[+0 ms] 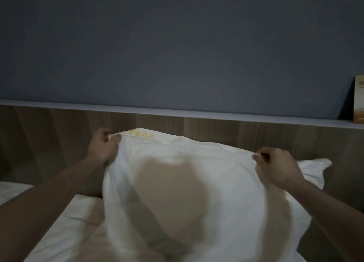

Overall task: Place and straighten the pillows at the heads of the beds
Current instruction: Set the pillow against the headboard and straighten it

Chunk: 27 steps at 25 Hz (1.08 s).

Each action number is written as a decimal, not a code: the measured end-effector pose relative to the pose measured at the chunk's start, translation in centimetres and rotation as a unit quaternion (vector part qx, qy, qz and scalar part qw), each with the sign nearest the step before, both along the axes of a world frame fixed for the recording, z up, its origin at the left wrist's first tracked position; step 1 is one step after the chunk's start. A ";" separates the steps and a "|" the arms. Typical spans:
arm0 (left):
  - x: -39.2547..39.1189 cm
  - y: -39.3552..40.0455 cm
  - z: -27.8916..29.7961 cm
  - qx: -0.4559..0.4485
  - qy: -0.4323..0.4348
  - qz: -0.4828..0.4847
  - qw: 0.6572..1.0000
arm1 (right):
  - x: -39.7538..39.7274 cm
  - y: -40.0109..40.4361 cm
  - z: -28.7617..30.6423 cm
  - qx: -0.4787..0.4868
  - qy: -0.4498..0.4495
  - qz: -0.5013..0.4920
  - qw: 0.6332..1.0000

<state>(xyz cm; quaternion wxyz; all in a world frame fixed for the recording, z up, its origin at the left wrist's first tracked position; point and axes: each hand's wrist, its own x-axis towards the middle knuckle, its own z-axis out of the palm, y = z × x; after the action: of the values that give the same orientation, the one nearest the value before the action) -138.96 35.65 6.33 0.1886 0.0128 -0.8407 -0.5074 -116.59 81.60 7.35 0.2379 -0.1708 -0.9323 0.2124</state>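
Head view shows a white pillow [197, 183] held upright against the wooden headboard [236, 135], its lower part on the white sheet of the bed [65, 228] and its top edge, with yellow embroidered lettering [141, 133], reaching almost to the pale ledge [177, 112] that caps the headboard. Each hand has a narrow grip on one top corner: the left hand [103, 146] pinches the left corner between thumb and curled fingers, and the right hand [275, 166] pinches the right corner the same way. The top edge slopes, the left corner sitting higher than the right, so the pillow is not yet square to the headboard. A second white pillow [313, 168] peeks out behind and to the right, touching or nearly touching the held one; I cannot tell which. The main risk, as I judge it, is that the soft filling slumps once the corners are let go, so the pillow sags forward onto the sheet or keeps its tilt. Pulling on the corners alone could also stretch the case without shifting the filling, leaving limp ears and a lump in the middle. A sideways tug could nudge the pillow behind out of line. A card or box [358, 100] stands on the ledge far right, well apart from both hands and unlikely to be struck.
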 end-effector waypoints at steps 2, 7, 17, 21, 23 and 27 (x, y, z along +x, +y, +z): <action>-1.6 0.7 1.5 -0.073 -0.042 -0.046 0.995 | 0.4 0.5 0.1 -0.001 0.034 0.005 0.999; -3.8 0.2 3.7 -0.219 -0.138 -0.134 0.957 | 0.4 0.9 1.5 0.017 0.091 -0.013 0.996; -3.2 -0.7 5.9 -0.173 0.081 0.012 0.982 | -1.6 1.0 6.2 0.089 0.074 -0.060 0.991; -4.1 -0.6 6.0 -0.344 0.045 0.042 0.937 | -2.6 1.6 5.2 0.116 -0.025 -0.099 0.988; -4.5 0.1 6.7 -0.376 0.088 0.035 0.922 | -2.2 2.5 4.4 0.142 -0.024 -0.115 0.983; -5.3 1.4 6.5 -0.327 0.123 0.085 0.933 | -2.1 3.5 3.4 0.085 0.090 -0.094 0.988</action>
<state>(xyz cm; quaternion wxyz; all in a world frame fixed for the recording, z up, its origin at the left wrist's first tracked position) -144.30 37.06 12.83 0.3264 -0.0405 -0.9261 -0.1846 -118.65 85.09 10.77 0.3534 -0.2172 -0.9015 0.1231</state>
